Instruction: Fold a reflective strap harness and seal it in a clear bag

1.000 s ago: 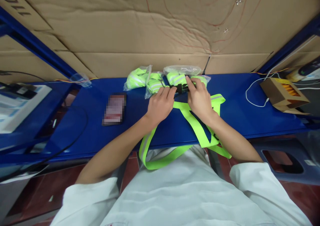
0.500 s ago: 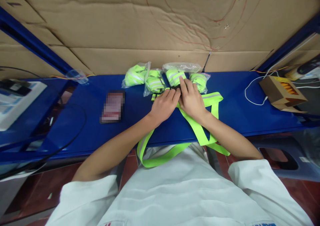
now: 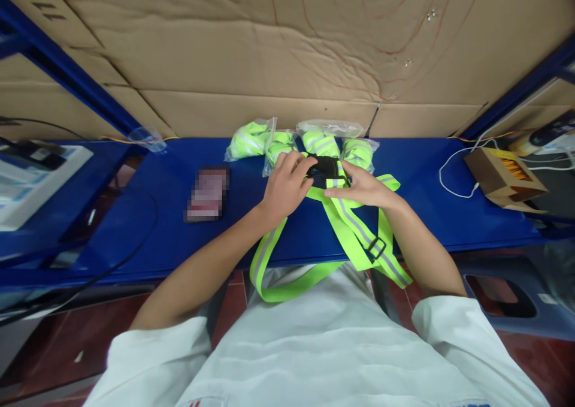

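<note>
A neon-yellow reflective harness (image 3: 345, 213) with grey stripes lies over the table's front edge, and one loop hangs down against my shirt. My left hand (image 3: 287, 182) has its fingers curled on the black part (image 3: 324, 167) at the harness's far end. From the other side, my right hand (image 3: 366, 186) holds the strap by the black part between thumb and fingers; some fingertips are hidden. A black slide buckle (image 3: 376, 249) sits lower on a strap. Just beyond my hands are several clear bags (image 3: 250, 138) with folded neon-yellow straps.
The blue table (image 3: 242, 215) backs onto a cardboard wall (image 3: 215, 53). A phone (image 3: 207, 194) lies left of my hands. At the right are an open cardboard box (image 3: 505, 176) with orange contents and a white cable (image 3: 442, 176). A clear plastic cup (image 3: 148, 138) rests at the back left.
My hands have moved apart, uncovering the black part between them. My right hand has turned, thumb now toward me. A striped strap with the slide buckle now hangs toward me.
</note>
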`<state>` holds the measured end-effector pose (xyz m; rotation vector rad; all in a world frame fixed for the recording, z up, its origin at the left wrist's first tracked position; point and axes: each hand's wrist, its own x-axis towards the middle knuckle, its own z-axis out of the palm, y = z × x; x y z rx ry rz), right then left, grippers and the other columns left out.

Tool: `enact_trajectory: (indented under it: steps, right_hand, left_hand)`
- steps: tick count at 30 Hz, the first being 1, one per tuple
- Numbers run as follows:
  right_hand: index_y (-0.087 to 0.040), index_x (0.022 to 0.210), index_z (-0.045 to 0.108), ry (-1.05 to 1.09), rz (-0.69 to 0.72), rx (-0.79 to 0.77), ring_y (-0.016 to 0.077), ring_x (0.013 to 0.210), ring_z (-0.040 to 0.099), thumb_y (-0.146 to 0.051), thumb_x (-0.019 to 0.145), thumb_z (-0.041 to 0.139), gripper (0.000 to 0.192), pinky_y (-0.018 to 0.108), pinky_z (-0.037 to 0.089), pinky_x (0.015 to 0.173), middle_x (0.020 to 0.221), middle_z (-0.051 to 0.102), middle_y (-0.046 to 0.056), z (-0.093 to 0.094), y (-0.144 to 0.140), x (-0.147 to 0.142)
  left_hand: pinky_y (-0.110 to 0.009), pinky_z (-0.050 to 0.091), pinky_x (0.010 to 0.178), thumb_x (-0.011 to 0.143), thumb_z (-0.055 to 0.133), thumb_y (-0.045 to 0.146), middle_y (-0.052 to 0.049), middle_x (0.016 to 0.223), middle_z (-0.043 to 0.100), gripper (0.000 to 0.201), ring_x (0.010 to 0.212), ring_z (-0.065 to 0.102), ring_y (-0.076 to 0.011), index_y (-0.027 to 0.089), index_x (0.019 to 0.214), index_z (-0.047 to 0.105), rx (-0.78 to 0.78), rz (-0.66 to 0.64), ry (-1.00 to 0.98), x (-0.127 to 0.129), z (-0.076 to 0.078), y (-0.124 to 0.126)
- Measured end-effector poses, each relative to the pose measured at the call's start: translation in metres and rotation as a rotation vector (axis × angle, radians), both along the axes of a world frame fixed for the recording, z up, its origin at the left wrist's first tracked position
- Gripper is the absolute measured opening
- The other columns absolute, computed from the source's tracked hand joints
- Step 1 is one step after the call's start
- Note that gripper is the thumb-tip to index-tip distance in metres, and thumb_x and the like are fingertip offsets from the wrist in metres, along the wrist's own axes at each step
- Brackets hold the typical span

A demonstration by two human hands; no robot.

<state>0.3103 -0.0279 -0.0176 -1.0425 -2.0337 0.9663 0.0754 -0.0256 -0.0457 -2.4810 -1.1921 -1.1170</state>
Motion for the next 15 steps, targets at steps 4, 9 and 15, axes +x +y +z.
enact_trajectory:
  steps: [4, 9, 15]
  right_hand:
    - [-0.019, 0.127, 0.072, 0.061, -0.034, 0.046, 0.0308, 0.119, 0.07, -0.063, 0.079, 0.084, 0.066, 0.046, 0.052, 0.112, 0.126, 0.077, 0.009, 0.003, -0.002, -0.006]
    - [-0.021, 0.118, 0.074, 0.267, -0.031, -0.026, 0.0291, 0.117, 0.073, -0.06, 0.08, 0.084, 0.055, 0.047, 0.054, 0.111, 0.121, 0.079, 0.009, 0.011, -0.001, -0.006]
    - [-0.02, 0.111, 0.075, 0.483, -0.003, -0.244, 0.0265, 0.109, 0.076, -0.058, 0.083, 0.081, 0.047, 0.046, 0.058, 0.106, 0.116, 0.08, 0.009, 0.022, 0.001, -0.008]
  left_hand:
    - [-0.046, 0.05, 0.105, 0.091, 0.059, 0.014, -0.013, 0.123, 0.06, 0.033, 0.116, 0.059, -0.0284, 0.021, 0.122, 0.067, -0.073, -0.041, -0.172, 0.001, 0.003, -0.001]
    - [-0.041, 0.05, 0.111, 0.099, 0.061, 0.048, -0.017, 0.153, 0.049, 0.053, 0.14, 0.053, -0.0279, 0.025, 0.146, 0.051, -0.288, -0.258, -0.51, -0.001, 0.013, -0.003]
    - [-0.04, 0.049, 0.114, 0.089, 0.073, 0.068, -0.012, 0.149, 0.064, 0.069, 0.142, 0.058, -0.0302, 0.024, 0.141, 0.06, -0.79, -0.515, -0.865, 0.001, 0.013, 0.007]
